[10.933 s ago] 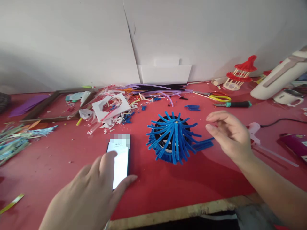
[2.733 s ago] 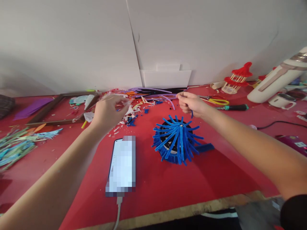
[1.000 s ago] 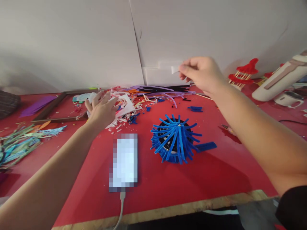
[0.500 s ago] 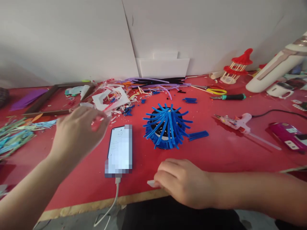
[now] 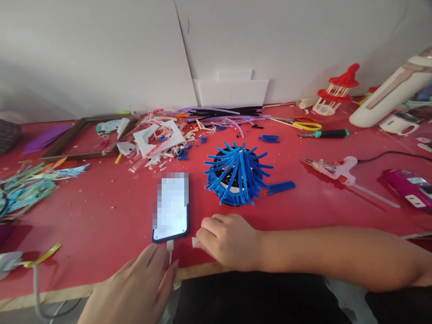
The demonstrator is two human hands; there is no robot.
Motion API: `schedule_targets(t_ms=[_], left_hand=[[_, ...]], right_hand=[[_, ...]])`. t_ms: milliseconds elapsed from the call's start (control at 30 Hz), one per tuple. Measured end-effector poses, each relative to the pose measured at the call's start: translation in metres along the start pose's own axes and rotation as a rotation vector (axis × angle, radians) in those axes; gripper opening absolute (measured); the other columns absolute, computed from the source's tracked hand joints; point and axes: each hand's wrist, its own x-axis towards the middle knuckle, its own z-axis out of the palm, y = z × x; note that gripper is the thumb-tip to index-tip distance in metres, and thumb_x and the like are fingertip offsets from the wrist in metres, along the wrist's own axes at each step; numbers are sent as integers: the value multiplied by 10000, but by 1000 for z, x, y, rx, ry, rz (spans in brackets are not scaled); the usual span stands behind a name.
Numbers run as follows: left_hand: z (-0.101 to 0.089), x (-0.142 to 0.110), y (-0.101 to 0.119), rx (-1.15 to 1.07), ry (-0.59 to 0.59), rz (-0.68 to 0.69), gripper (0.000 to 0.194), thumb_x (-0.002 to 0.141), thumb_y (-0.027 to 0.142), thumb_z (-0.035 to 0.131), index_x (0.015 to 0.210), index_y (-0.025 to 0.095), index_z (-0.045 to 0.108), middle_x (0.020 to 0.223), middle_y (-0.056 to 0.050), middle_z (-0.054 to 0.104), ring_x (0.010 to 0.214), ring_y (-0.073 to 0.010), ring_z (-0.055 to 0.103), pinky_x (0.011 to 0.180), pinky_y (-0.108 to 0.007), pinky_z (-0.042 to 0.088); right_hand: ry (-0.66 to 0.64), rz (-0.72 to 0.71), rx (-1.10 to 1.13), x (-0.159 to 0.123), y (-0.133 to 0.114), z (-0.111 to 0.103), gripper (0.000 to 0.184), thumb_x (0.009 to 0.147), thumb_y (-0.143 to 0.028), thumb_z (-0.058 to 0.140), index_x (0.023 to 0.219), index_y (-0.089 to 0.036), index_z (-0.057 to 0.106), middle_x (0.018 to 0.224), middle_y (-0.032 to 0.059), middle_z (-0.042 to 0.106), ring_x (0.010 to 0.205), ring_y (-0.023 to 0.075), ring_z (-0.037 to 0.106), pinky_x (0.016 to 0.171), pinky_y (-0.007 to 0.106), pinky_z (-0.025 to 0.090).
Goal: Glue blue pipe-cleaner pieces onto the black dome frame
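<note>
My right hand (image 5: 229,239) rests near the front edge of the red table (image 5: 101,220), fingers curled over a small white scrap (image 5: 195,242). My left hand (image 5: 138,288) lies low at the table's front edge, fingers stretched out, its tips near the cable plug (image 5: 169,246) of the phone (image 5: 171,206). The lit phone lies flat just beyond both hands. A blue pipe-cleaner ball (image 5: 236,173) on a black ring stands right of the phone, with a loose bundle of blue pieces (image 5: 281,186) beside it.
A litter of white card and coloured scraps (image 5: 158,144) lies at the back, beside a wooden frame (image 5: 74,144). Scissors (image 5: 305,123), a screwdriver (image 5: 326,133), a glue gun (image 5: 337,168), a pink device (image 5: 410,189) and a red-roofed stick model (image 5: 337,92) are on the right. Green-blue paper strips (image 5: 23,189) lie left.
My left hand has dropped from above the scraps to the table's front edge by the phone cable. My right hand with the white scrap has slid slightly left, toward the phone.
</note>
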Motion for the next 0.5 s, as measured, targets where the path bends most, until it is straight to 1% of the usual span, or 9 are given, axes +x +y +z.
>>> schedule_targets(t_ms=[67, 167, 233, 367, 467, 500], left_hand=[[-7, 2, 1, -21, -48, -7, 497, 925, 389, 181, 876, 232, 650, 867, -103, 725, 801, -280, 743, 716, -412, 529], [-10, 3, -3, -50, -72, -51, 458, 901, 457, 218, 827, 239, 615, 832, -98, 726, 770, -290, 740, 662, -396, 502], [-8, 4, -6, -60, -67, -68, 457, 892, 490, 228, 813, 239, 601, 821, -98, 722, 744, -296, 735, 641, -395, 482], [-5, 3, -12, -76, -67, -76, 463, 892, 535, 235, 822, 236, 582, 811, -99, 711, 746, -305, 725, 673, -420, 472], [-4, 3, -14, -98, -73, -83, 440, 893, 516, 245, 835, 240, 582, 817, -92, 715, 751, -303, 725, 681, -424, 473], [-4, 2, -14, -118, -52, -78, 427, 893, 501, 256, 831, 239, 588, 811, -89, 717, 733, -300, 723, 664, -418, 470]], right_hand=[[-56, -10, 16, 1, -1, -1, 264, 1044, -343, 481, 864, -178, 581, 822, 37, 615, 694, 164, 581, 483, 279, 293], [-91, -39, 9, 2, -3, -3, 159, 1013, -263, 526, 886, -180, 574, 842, 30, 616, 708, 165, 596, 480, 277, 321], [-90, -62, 1, 5, -6, -4, 149, 1004, -230, 524, 872, -179, 571, 834, 23, 617, 700, 167, 608, 475, 280, 349], [-97, -100, 5, 18, -15, 0, 141, 973, -175, 508, 853, -169, 581, 813, 29, 621, 680, 178, 620, 465, 289, 398], [-73, -125, 3, 28, -21, 7, 157, 955, -162, 499, 820, -166, 579, 777, 33, 618, 653, 177, 625, 436, 276, 384], [-50, -132, 0, 30, -22, 9, 177, 958, -165, 488, 803, -168, 572, 764, 31, 617, 642, 172, 627, 427, 269, 375]])
